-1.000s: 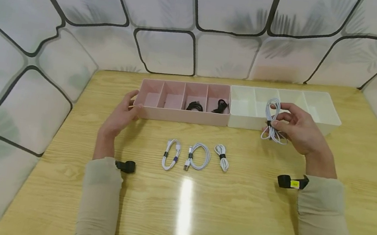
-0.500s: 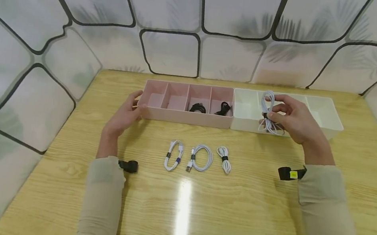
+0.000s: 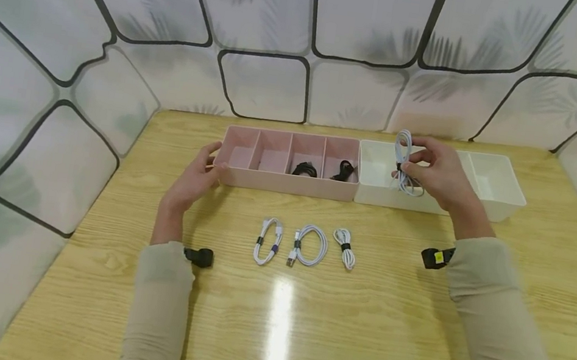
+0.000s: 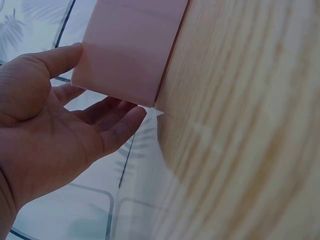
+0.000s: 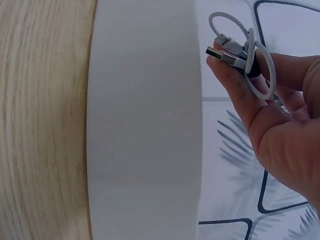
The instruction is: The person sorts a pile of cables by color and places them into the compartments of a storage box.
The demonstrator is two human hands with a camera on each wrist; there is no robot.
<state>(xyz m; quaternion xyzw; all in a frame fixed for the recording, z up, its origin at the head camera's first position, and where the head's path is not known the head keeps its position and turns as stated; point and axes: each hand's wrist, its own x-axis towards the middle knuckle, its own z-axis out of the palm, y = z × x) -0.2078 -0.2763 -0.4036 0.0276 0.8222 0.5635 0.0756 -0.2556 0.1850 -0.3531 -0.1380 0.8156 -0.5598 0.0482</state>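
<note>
My right hand [image 3: 442, 178] pinches a coiled white USB cable [image 3: 403, 150] with a black tie round it, held up over the white divided box [image 3: 402, 200]. In the right wrist view the cable's metal USB plug [image 5: 220, 54] pokes out past the fingertips. My left hand [image 3: 193, 182] rests against the left end of the pink divided box [image 3: 288, 185], its thumb near the upper front corner and its fingers along the end wall. Two black cables [image 3: 305, 169] lie in separate compartments on the pink box's right side.
Three coiled white cables lie in a row in front of the boxes: a long loop [image 3: 268, 242], a round coil [image 3: 311, 246] and a small bundle [image 3: 345, 248]. Both boxes stand end to end near the back of the wooden table [image 3: 355, 337], before a patterned wall [image 3: 356, 91].
My right hand has carried the white cable leftward and back, from the front of the white box to above it. The left hand stays at the pink box. The head view has shifted slightly.
</note>
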